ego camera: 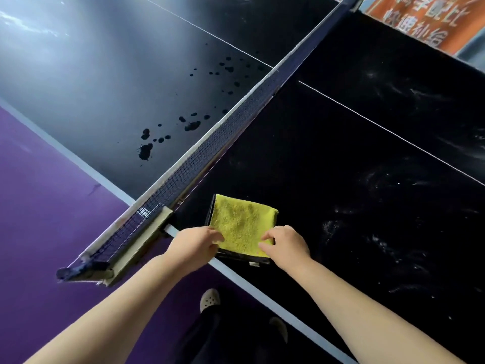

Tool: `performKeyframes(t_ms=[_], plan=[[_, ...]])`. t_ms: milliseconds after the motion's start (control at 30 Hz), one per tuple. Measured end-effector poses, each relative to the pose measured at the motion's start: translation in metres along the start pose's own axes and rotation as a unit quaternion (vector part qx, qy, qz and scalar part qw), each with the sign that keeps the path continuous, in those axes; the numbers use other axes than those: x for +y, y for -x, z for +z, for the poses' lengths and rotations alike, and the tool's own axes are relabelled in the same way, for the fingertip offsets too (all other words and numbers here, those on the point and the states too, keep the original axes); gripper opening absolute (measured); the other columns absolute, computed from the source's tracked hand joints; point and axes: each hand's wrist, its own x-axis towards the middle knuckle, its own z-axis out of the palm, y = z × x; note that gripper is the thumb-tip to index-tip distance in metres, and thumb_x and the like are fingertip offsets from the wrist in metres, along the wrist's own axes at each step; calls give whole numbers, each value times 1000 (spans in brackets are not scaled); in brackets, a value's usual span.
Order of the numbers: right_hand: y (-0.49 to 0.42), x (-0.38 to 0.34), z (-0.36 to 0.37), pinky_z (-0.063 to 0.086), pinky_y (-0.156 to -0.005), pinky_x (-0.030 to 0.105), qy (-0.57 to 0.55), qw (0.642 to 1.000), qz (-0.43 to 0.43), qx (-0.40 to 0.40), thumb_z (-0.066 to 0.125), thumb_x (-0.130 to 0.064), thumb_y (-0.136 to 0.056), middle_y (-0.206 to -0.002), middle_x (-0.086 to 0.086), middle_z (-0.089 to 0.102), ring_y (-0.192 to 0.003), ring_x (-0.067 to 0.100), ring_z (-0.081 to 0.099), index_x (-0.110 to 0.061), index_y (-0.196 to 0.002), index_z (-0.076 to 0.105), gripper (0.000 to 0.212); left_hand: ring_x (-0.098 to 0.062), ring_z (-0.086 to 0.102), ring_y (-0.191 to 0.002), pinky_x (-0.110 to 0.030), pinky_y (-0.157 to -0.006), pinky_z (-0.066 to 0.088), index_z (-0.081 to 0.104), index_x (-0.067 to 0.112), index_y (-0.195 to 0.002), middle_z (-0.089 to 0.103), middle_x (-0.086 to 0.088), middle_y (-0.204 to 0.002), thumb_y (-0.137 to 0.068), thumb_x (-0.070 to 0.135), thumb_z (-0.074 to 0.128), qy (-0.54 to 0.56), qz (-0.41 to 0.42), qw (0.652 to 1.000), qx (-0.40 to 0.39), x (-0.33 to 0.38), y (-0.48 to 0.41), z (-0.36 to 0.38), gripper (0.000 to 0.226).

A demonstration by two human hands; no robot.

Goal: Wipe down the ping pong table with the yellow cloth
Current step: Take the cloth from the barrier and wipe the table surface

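Beside the net [183,174], curled left fingers [216,239] and right fingers [268,235] pinch yellow cloth [241,222].

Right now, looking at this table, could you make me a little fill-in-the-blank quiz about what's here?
The folded cloth on the table shows a ____ top face. The dark spots and the cloth lie on opposite sides of the ____. The floor beside the table is ____.
Missing words: yellow; net; purple.
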Motion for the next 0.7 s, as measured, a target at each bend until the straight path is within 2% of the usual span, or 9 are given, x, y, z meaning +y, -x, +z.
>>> performKeyframes(t_ms=[100, 200, 267, 333, 400, 467, 533, 600, 700], plan=[[-11, -8, 4, 45, -84, 28, -18, 994, 17, 105, 58, -27, -94, -121, -5, 55, -111, 15, 50, -22, -121, 61, 28, -15, 55, -110, -28, -81, 46, 59, 29, -120, 59, 10, -119, -92, 24, 48, -5, -30, 997, 74, -4, -13, -8, 31], [-28, -11, 8, 43, -89, 30, -60, 982, 67, 163, 58, -22, -94, -131, 0, 48, -118, 18, 47, -19, -130, 52, 36, -20, 46, -119, -33, -94, 42, 54, 27, -129, 55, 6, -130, -91, 26, 52, -18, -1, 994, 104, -8, -39, -8, 38], [-40, -10, 9, 44, -94, 34, -90, 976, 113, 165, 57, -25, -95, -136, 4, 47, -122, 22, 47, -16, -137, 46, 45, -22, 34, -132, -36, -105, 31, 43, 27, -138, 44, 4, -143, -92, 29, 52, -37, -1, 994, 103, -6, -57, -6, 47], [-50, -8, 12, 43, -99, 37, -98, 976, 139, 136, 58, -26, -94, -138, 6, 48, -125, 24, 46, -15, -141, 41, 51, -20, 20, -140, -36, -111, 18, 29, 24, -146, 31, 3, -152, -93, 32, 49, -67, -12, 994, 89, -4, -73, -2, 57], [-56, -5, 14, 47, -93, 37, -96, 980, 142, 99, 61, -24, -92, -130, 5, 54, -117, 24, 52, -19, -134, 46, 45, -20, 18, -141, -35, -112, 14, 26, 22, -147, 33, 2, -149, -93, 36, 48, -98, -30, 992, 74, -6, -83, 4, 59], [-59, -4, 16, 52, -75, 33, -116, 979, 142, 89, 63, -18, -89, -108, 1, 61, -94, 20, 59, -23, -111, 54, 25, -21, 32, -131, -32, -107, 22, 39, 21, -136, 47, 1, -133, -91, 41, 50, -119, -43, 989, 81, -9, -83, 9, 50], [-63, -6, 12, 48, -63, 29, -143, 975, 124, 116, 61, -12, -88, -98, -1, 61, -83, 18, 59, -25, -95, 54, 16, -19, 43, -114, -29, -95, 33, 47, 21, -122, 51, 3, -116, -88, 44, 55, -99, -55, 990, 83, -10, -77, 11, 42], [-67, -13, 7, 41, -58, 23, -159, 972, 88, 152, 59, -9, -88, -98, -4, 58, -83, 17, 57, -24, -93, 58, 16, -17, 51, -101, -29, -80, 42, 46, 20, -114, 52, 4, -106, -85, 41, 61, -50, -80, 993, 72, -10, -65, 10, 39], [-68, -36, 4, 40, -60, 16, -161, 969, 27, 186, 58, -6, -90, -105, -5, 52, -85, 14, 55, -20, -106, 62, 22, -19, 56, -84, -32, -60, 41, 43, 18, -102, 50, 3, -91, -80, 34, 63, 20, -106, 992, 62, -14, -41, 7, 34]])
